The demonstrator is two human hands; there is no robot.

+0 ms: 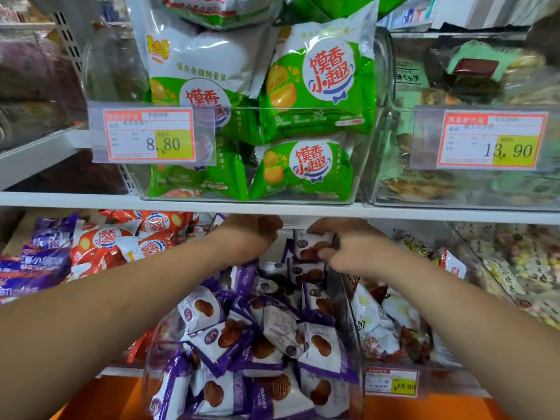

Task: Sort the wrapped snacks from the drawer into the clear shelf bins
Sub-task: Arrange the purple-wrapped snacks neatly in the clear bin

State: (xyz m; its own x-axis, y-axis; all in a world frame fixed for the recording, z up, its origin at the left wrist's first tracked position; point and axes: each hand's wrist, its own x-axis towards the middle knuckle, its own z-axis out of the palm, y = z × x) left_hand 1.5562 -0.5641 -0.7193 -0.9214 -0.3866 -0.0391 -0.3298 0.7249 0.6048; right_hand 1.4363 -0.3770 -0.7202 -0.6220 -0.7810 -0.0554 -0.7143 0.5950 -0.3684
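Step in hand: the person is reaching both arms under the shelf board (91,200) into the purple-snack bin (355,334), and seems to be settling packets at its far end.
Right hand (348,253): its fingers are pinching a purple-and-white cookie packet (312,242) above the pile at the bin's far end.
Left hand (251,234): it is curling just left of that packet; I cannot tell whether its fingers are grasping anything.
Next move: I would judge it is calling for letting the packet drop flat onto the pile, then drawing both arms out without dragging loose packets over the bin's front.
Purple-snack bin: it is brimming with matching purple-and-white packets.
Bin above it (242,198): it is holding green packets (318,86) behind an 8.80 price tag (150,134).
Left of it: red-and-white packets (151,228) are lying heaped.
Right of it: white-and-red packets (375,322) are sitting in the neighbouring bin.
Drawer: it is not showing here.
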